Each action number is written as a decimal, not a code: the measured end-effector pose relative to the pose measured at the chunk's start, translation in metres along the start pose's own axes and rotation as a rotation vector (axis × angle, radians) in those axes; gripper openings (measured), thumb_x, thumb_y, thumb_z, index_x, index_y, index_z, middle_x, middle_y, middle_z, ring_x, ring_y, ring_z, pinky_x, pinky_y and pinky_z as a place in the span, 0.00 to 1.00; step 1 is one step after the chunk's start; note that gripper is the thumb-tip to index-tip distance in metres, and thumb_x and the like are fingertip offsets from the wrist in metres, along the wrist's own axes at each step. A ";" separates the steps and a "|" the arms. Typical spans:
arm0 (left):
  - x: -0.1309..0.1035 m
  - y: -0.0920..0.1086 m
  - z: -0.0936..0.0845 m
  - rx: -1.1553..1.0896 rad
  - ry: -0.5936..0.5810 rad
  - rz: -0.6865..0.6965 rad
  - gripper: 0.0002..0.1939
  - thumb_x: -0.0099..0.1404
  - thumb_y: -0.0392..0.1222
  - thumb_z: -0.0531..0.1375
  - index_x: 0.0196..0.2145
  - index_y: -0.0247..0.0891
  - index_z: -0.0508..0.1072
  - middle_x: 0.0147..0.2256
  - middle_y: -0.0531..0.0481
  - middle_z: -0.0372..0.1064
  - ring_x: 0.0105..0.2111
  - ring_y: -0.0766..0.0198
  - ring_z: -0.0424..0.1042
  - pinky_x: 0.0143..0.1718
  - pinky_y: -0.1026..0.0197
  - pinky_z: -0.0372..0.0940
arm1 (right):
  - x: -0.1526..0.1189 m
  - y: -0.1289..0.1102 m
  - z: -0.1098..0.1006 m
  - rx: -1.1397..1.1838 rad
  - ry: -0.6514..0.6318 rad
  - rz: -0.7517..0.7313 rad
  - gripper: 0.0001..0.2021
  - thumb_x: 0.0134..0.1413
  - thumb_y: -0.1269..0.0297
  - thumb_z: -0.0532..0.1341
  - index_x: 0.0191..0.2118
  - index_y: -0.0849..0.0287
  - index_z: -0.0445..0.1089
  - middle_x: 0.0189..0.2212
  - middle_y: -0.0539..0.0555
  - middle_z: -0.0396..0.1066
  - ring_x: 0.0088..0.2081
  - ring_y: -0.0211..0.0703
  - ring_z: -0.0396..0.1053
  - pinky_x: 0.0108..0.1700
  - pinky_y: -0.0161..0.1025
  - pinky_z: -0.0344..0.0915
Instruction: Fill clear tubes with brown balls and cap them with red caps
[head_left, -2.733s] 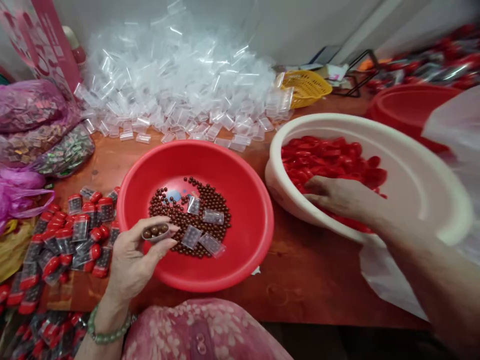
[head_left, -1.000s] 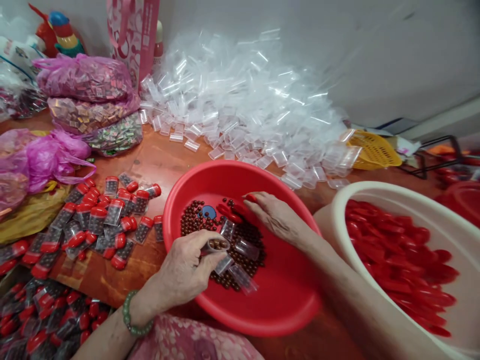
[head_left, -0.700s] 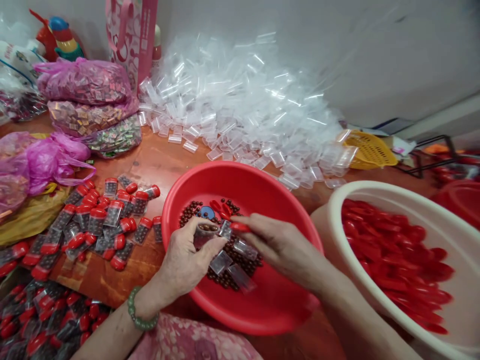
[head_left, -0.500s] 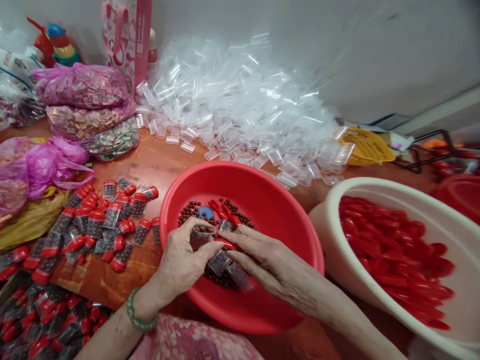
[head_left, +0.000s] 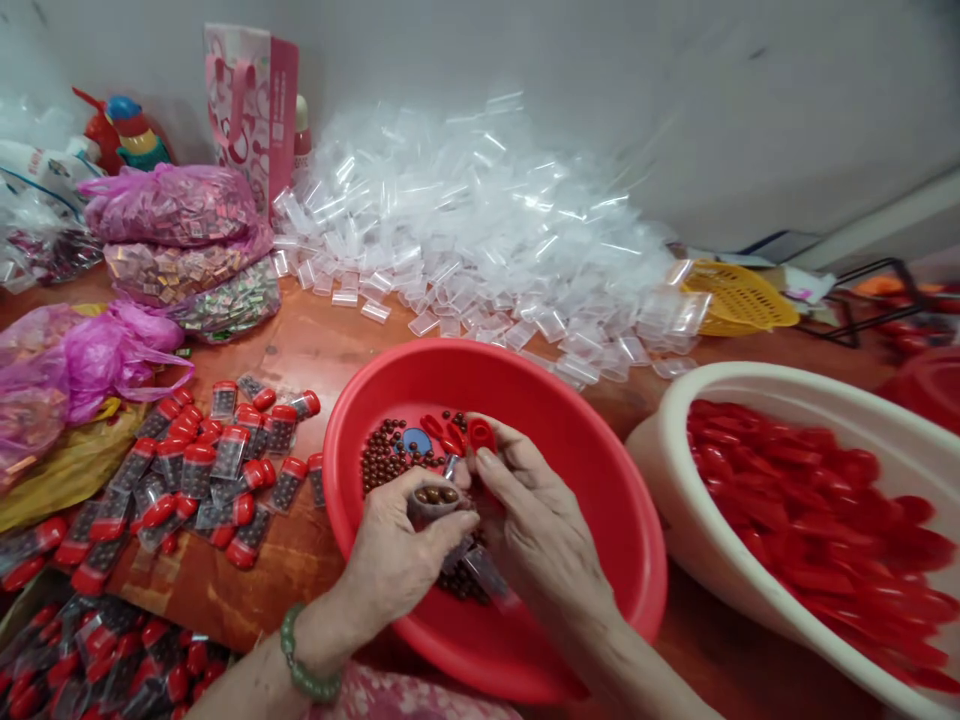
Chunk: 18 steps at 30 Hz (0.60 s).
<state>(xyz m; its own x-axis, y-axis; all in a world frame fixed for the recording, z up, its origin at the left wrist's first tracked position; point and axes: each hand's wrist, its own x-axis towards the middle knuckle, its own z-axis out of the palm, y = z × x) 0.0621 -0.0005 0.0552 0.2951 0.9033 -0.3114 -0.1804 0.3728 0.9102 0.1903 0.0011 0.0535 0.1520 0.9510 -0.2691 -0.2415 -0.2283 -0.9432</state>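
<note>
My left hand (head_left: 409, 530) is closed around a small clear plastic case (head_left: 433, 508), its open end up and brown beads (head_left: 436, 494) showing at the mouth. Between thumb and fingers, my right hand (head_left: 536, 505) pinches a red cap (head_left: 481, 434), hollow side towards me, just right of the case and apart from it. Both hands are over a red basin (head_left: 592, 420). Inside it lie loose brown beads (head_left: 382, 460), a blue disc (head_left: 417, 440), a few red caps (head_left: 442, 433) and clear cases (head_left: 487, 575), partly hidden by my hands.
Filled red-capped cases (head_left: 199, 470) lie left of the basin, with more at lower left. Clear empty cases (head_left: 465, 230) are heaped behind. A cream tub (head_left: 675, 400) of red caps (head_left: 810, 520) stands right. Pink bags (head_left: 176, 205) and a yellow basket (head_left: 739, 297) sit farther back.
My right hand has lifted from low in the basin and now holds a red cap up beside the case. The left hand still grips the bead-filled case. The view has shifted slightly.
</note>
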 end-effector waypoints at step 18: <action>-0.004 -0.019 0.002 0.290 0.227 0.479 0.10 0.64 0.34 0.58 0.44 0.36 0.72 0.44 0.44 0.73 0.46 0.60 0.72 0.51 0.58 0.66 | -0.001 0.012 0.031 -0.059 0.100 -0.214 0.05 0.51 0.62 0.60 0.34 0.55 0.66 0.30 0.48 0.69 0.32 0.39 0.68 0.36 0.37 0.67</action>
<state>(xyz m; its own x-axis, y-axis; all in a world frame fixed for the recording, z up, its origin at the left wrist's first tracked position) 0.0663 -0.0115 0.0399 0.0307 0.9911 0.1298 0.0289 -0.1307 0.9910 0.1570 0.0036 0.0486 0.2885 0.9544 -0.0770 -0.1376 -0.0382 -0.9897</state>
